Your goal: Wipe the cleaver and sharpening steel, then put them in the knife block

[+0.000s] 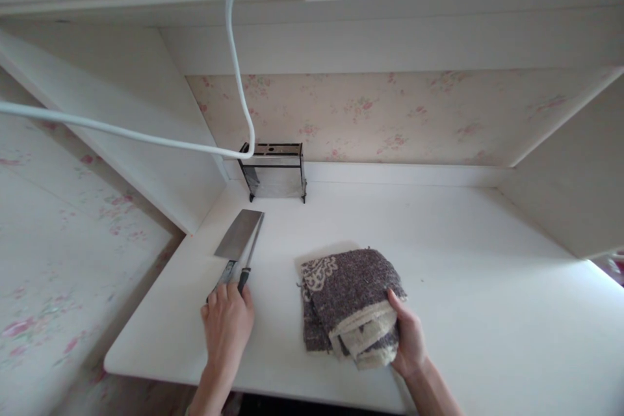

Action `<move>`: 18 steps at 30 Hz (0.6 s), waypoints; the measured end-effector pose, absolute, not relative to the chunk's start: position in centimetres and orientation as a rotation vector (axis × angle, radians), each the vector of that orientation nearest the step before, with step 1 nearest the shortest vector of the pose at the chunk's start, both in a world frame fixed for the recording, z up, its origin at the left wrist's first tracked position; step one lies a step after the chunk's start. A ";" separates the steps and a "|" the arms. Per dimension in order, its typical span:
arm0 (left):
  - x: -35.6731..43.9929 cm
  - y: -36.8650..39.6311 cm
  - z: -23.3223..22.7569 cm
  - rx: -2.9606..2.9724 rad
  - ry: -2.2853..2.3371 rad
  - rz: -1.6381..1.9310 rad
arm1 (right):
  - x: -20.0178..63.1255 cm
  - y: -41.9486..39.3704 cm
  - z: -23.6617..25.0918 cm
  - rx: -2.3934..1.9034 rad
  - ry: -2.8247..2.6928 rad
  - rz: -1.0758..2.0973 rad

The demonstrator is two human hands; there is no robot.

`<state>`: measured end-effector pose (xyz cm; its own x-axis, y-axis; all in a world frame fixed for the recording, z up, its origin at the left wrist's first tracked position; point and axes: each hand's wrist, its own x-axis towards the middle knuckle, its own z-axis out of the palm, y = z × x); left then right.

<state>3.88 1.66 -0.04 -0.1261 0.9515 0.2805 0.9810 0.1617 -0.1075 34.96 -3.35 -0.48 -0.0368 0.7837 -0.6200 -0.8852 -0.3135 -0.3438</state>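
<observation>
White cable [234, 55] crosses foremost, the left hand [228, 315] gripping two handles [244, 279] palm-down, the right hand [410, 341] pinching folded cloth [353, 292].

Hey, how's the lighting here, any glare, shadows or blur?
Head view: soft light, faint shadow at the upper left of the folded cloth; head view: dull sheen, no harsh glare, on the cleaver blade; head view: back wallpaper looks slightly soft.

Nothing legible as text, label, brand, number or sign: neither on the folded cloth [358, 289], nor on the cleaver [240, 234] left of the cloth, nor on the rack [279, 160] beyond the cloth and to its left.
</observation>
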 end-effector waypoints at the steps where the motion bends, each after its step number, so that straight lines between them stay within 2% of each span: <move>1: 3.9 1.5 -0.2 -1.863 -2.172 -0.183 | 35.0 -3.3 -0.5 -0.882 0.166 1.656; 6: 4.2 0.7 -1.5 -1.990 -2.172 -0.422 | 35.0 -3.0 -0.6 -0.848 0.138 1.563; 11: 5.1 -0.4 -1.6 -2.210 -2.232 -0.916 | 34.7 -2.8 -0.6 -0.827 0.129 1.587; 18: 9.2 -3.3 1.4 -2.382 -3.103 -1.682 | 34.0 -2.2 0.2 -0.665 0.030 1.721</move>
